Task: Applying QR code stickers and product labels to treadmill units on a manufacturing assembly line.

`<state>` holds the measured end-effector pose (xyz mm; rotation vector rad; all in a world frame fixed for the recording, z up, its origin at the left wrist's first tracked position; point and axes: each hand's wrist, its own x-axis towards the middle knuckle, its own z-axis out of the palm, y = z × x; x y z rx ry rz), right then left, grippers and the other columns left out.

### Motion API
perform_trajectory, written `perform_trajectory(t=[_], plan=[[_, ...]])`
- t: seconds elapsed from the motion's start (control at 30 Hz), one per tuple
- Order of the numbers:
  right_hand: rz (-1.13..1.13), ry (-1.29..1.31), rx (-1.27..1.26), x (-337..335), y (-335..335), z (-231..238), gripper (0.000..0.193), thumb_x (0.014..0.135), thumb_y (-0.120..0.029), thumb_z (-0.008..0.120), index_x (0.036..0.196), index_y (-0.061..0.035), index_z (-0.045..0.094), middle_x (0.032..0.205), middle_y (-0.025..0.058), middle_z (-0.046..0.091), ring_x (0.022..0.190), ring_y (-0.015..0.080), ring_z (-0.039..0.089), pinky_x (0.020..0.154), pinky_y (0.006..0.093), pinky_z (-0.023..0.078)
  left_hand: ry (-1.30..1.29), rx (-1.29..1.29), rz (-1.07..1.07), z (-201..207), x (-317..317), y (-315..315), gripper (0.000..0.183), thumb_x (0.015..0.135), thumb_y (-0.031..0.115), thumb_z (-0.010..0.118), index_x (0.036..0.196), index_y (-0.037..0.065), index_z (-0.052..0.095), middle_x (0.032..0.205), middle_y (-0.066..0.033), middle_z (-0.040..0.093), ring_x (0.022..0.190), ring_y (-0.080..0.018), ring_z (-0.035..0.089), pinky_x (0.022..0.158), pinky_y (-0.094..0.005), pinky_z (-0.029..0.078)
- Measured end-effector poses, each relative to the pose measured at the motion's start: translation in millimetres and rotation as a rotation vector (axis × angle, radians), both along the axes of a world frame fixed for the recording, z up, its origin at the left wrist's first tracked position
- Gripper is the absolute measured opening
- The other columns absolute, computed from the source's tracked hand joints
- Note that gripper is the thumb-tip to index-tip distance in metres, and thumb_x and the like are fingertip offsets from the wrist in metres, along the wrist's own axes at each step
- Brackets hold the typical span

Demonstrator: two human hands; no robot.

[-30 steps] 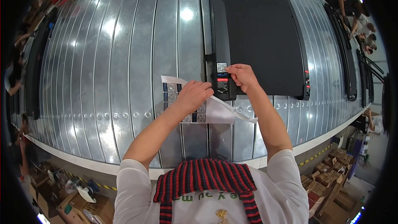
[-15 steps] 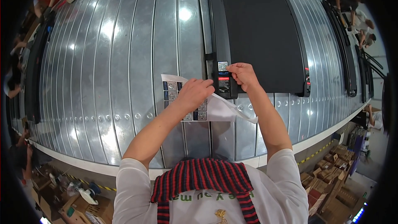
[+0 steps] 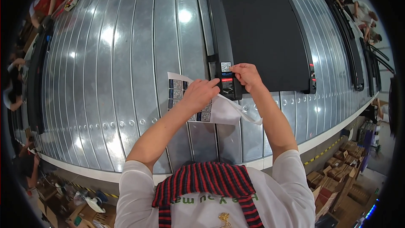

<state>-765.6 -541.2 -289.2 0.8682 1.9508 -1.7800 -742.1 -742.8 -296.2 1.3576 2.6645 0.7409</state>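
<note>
My right hand point(image 3: 247, 77) pinches the edge of a small square code sticker point(image 3: 226, 66), which lies against the end of a black side rail point(image 3: 224, 44). The rail runs along a flat black treadmill with a wide belt point(image 3: 261, 38). Just below the sticker, a dark label with a red band point(image 3: 227, 84) is on the same rail end. My left hand point(image 3: 200, 95) grips a white sheet of code stickers point(image 3: 223, 113), its fingertips close to the rail. The sheet droops below that hand, its right edge curled. My left thumb is mostly hidden.
Shiny metal slats point(image 3: 118, 59) form the long work surface, with a pale edge point(image 3: 97, 172) on my side. More black frames point(image 3: 344, 42) rest at the right. People work at both far sides. Cardboard boxes point(image 3: 337, 164) are stacked on the lower right.
My left fingertips have shifted slightly up toward the rail, and the sheet has tilted a little with that hand. My right hand keeps its pinch at the sticker.
</note>
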Motion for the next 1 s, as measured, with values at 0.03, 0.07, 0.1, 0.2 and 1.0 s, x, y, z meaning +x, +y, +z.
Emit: perform_trajectory(t=[0.03,0.07,0.1,0.2,1.0], plan=[[-0.001,-0.018,-0.040,0,2,0,0.008,0.073,-0.009,0.064,0.073,-0.0040,0.058,0.051,-0.0041,0.044,0.038,0.0015,0.033,0.033,0.0164,0.021,-0.004,-0.007,-0.008,0,0,0,0.008,0.067,0.005,0.052,0.076,0.006,0.053,0.110,-0.0072,0.050,0.082,-0.0211,0.054,0.071,-0.0337,0.040],[-0.015,-0.029,-0.054,-1,3,0,0.008,0.073,-0.009,0.064,0.073,-0.0041,0.058,0.051,-0.0041,0.045,0.038,0.0015,0.033,0.033,0.0163,0.021,-0.010,-0.014,-0.010,0,0,1,0.008,0.067,0.005,0.052,0.076,0.006,0.053,0.110,-0.0072,0.050,0.082,-0.0211,0.054,0.071,-0.0337,0.040],[-0.003,-0.034,-0.082,-1,4,-1,0.008,0.073,-0.009,0.064,0.073,-0.0041,0.058,0.051,-0.0041,0.045,0.038,0.0015,0.033,0.033,0.0163,0.021,-0.013,-0.018,-0.009,1,-1,1,0.008,0.067,0.005,0.052,0.076,0.006,0.053,0.110,-0.0071,0.050,0.083,-0.0211,0.054,0.071,-0.0337,0.040],[0.034,-0.017,-0.072,-1,4,-2,0.008,0.073,-0.010,0.064,0.073,-0.0043,0.058,0.051,-0.0042,0.045,0.038,0.0015,0.033,0.033,0.0162,0.021,-0.019,-0.026,-0.009,0,-1,0,0.009,0.067,0.005,0.052,0.076,0.006,0.052,0.110,-0.0071,0.050,0.084,-0.0212,0.054,0.071,-0.0339,0.041],[-0.018,0.108,0.052,3,-8,0,0.008,0.072,-0.008,0.063,0.070,-0.0017,0.059,0.050,-0.0024,0.047,0.040,0.0028,0.037,0.035,0.0188,0.024,-0.032,-0.072,-0.078,5,-16,9,0.007,0.069,0.008,0.051,0.076,0.006,0.054,0.115,-0.0077,0.051,0.080,-0.0224,0.057,0.067,-0.0360,0.044]])
